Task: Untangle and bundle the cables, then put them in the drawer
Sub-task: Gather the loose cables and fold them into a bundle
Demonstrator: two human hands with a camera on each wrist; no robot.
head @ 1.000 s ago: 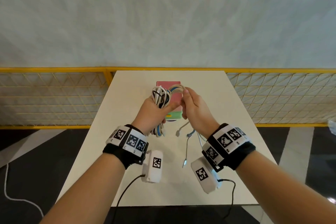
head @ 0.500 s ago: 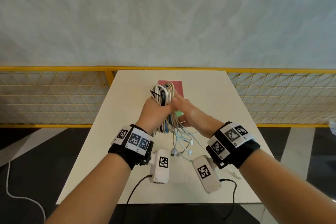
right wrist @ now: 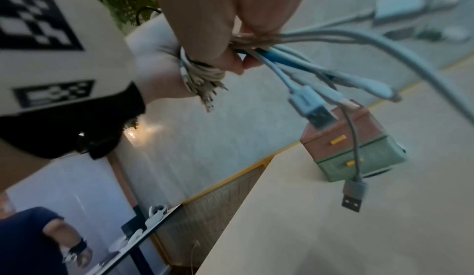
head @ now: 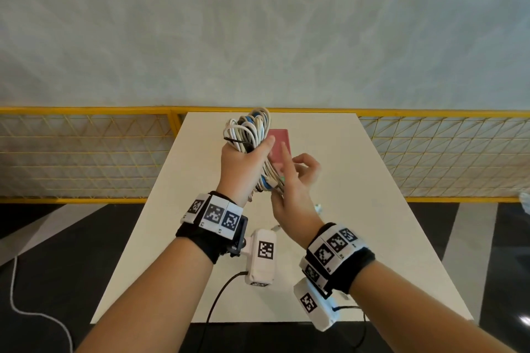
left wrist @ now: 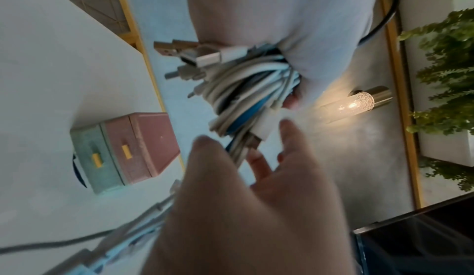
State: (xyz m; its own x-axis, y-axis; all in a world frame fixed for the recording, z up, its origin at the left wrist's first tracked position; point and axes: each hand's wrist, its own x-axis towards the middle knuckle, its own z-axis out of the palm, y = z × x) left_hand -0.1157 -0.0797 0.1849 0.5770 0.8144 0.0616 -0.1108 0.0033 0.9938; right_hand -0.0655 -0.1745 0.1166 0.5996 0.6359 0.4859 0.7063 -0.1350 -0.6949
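Since half a second ago the left hand has lifted the coiled cables higher, so the loops now stand above the far table edge, and the right hand has dropped back from the coil toward the loose tails below it.

That left hand is clenched round the middle of the bundle, thumb across the strands; the left wrist view shows white, grey and blue leads packed together there with several USB plugs sticking out one side. In the right wrist view the right hand pinches a gathered run of the free ends — fingers curled on them — while their connectors dangle and swing clear of the table.

These leads look light and limp, with some spring in the loops: a coil like this will likely fan open if the clench eases. The jackets look smooth, so single strands could slide out. Best hold, I judge, is across the waist of the coil where all the turns cross, not at the plugs, which offer little purchase and could snag one another.

Both drawers of the small pink-and-green drawer box beyond the hands appear closed — it will need a free hand to open.
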